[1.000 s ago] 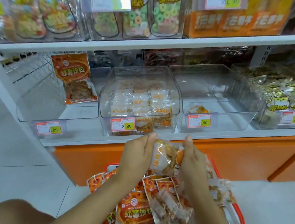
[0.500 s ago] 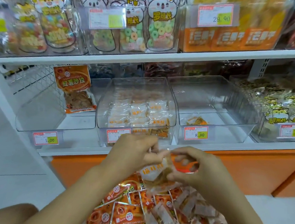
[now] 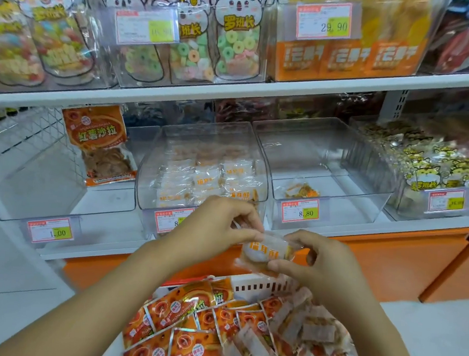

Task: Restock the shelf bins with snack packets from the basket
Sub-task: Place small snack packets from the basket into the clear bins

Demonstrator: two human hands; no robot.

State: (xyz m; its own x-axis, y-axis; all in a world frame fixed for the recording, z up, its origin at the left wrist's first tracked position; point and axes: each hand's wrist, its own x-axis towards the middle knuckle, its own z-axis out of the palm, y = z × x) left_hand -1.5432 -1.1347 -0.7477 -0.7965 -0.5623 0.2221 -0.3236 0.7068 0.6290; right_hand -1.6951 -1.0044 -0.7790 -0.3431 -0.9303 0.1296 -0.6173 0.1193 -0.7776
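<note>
Both hands hold a small clear snack packet [image 3: 266,250] with orange lettering, just in front of the lower shelf. My left hand [image 3: 214,230] pinches its left end and my right hand [image 3: 316,263] grips its right end. Directly behind stands the middle clear bin [image 3: 156,154], part filled with matching packets. Below my wrists sits the red-rimmed basket [image 3: 260,288], heaped with orange packets [image 3: 185,341] and clear wrapped snacks [image 3: 299,336].
A left bin [image 3: 42,189] holds one upright orange packet [image 3: 100,143]. The bin right of the middle one [image 3: 348,196] has a single small packet. Further right is a full bin of yellow snacks [image 3: 440,173]. The upper shelf [image 3: 263,91] carries candy bags. An orange base runs below.
Both hands rose from the basket with one small packet and carried it toward the middle bin. The view tilted up, so the shelf sits lower in the frame.
</note>
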